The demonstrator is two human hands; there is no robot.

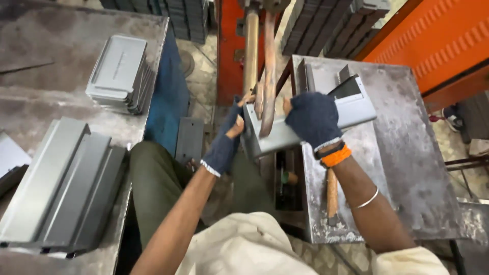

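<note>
I hold a folded grey sheet-metal box (351,109) up against two copper welding arms (268,71) that reach down from the orange machine (229,56). My left hand (224,142), in a dark fingerless glove, grips the box's left end. My right hand (313,119), gloved the same way with an orange band at the wrist, clasps its top near the middle. One copper arm crosses in front of the box's face between my hands.
A stack of grey metal trays (119,74) and long folded grey panels (61,188) lie on the left table (61,30). A wooden-handled hammer (332,196) rests on the steel bench (407,153) at right. Dark stacked parts (326,25) stand behind.
</note>
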